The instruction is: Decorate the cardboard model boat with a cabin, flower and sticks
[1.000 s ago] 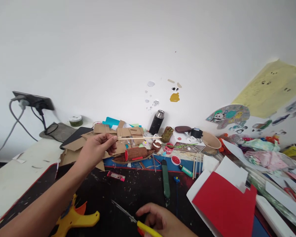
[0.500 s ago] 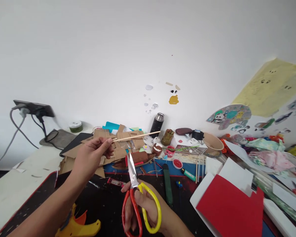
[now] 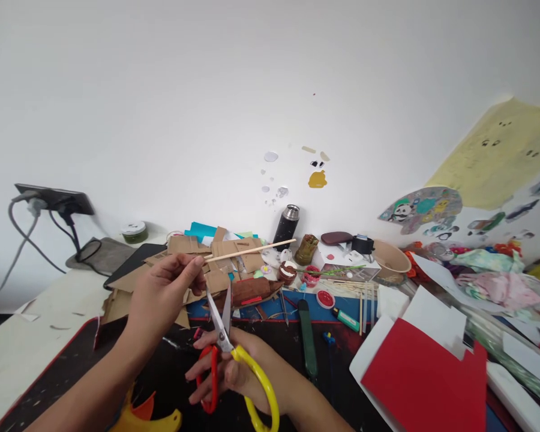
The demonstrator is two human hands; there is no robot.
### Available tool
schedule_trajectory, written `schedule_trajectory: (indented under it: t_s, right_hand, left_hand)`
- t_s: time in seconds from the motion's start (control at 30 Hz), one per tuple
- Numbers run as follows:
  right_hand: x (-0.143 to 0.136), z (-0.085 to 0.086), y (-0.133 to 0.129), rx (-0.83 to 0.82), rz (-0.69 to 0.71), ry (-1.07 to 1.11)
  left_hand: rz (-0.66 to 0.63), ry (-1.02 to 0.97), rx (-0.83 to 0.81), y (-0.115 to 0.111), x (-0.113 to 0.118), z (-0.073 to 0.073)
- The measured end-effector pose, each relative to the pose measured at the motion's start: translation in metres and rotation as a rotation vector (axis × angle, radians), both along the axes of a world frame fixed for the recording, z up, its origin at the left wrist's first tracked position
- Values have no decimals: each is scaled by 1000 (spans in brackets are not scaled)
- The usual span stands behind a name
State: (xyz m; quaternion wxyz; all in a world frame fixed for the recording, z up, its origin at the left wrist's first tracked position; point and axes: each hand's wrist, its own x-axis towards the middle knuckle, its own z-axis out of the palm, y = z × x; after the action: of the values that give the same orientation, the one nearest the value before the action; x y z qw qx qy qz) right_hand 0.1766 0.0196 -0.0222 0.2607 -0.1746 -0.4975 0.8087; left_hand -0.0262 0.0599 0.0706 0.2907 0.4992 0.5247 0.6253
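Note:
My left hand pinches one end of a thin wooden stick between thumb and fingers; the stick points right and slightly up. Lower and to the right, my right hand has its fingers in the handles of a pair of scissors with one red and one yellow handle. The blades are spread apart and point up, just below the left hand, not touching the stick. Behind the blades lies a reddish-brown boat-shaped piece, beside pieces of cardboard.
A yellow-handled tool lies at the lower left. A black bottle, a tan bowl and small pots stand along the wall. A green cutter rests on the dark mat, with red paper at the right.
The scissors have moved left and turned, and their blades have spread wider, nearer my left hand. My left hand still holds the stick in nearly the same place.

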Motion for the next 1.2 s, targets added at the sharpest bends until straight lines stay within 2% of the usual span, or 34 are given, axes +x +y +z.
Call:
schedule_trajectory:
  t_s: [0.2,0.4,0.6,0.73,0.93,1.1,1.2]
  right_hand:
    - [-10,20,2,94,-250,-135]
    - [-4,19,-2,105,-354,-205]
    - [8,18,-7,95,-361,-200]
    - [13,18,-10,69,-361,-178]
    - [16,20,-13,64,-366,-179]
    - [17,23,-12,57,-381,-159]
    - [18,23,-11,53,-391,-163]
  left_hand:
    - [-9,138,-12,-3,1,-7]
    - [-48,340,-2,-8,10,-17]
    - [-54,510,51,-14,16,-26]
    - [-119,577,78,-14,17,-32]
    - [-162,559,44,-15,18,-31]
    - [-171,454,11,-14,18,-29]
    - [-169,509,46,-14,17,-30]
